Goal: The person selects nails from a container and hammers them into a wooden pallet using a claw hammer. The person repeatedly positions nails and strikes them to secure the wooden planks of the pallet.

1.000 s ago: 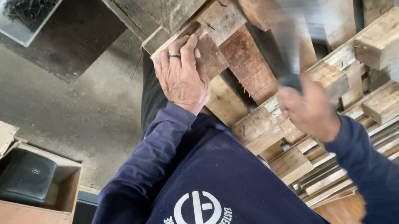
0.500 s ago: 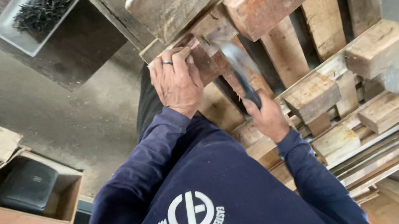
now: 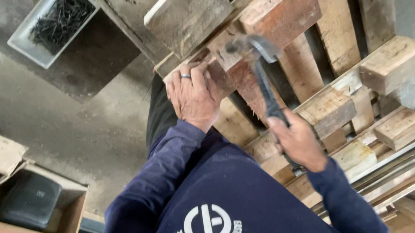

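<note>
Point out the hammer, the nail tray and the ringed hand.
hammer (image 3: 264, 82): head view, on its dark handle.
nail tray (image 3: 33, 50): head view, on its pale rim.
left hand (image 3: 194, 96): head view, on its back.

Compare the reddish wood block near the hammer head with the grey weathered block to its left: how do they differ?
The reddish block is red-brown with a smooth face; the grey block is dull grey and weathered. The hammer, held by the right hand, has its head just below the reddish block; the grey block lies above the left hand. Both are thick, rectangular and sit on the pallet.
</note>
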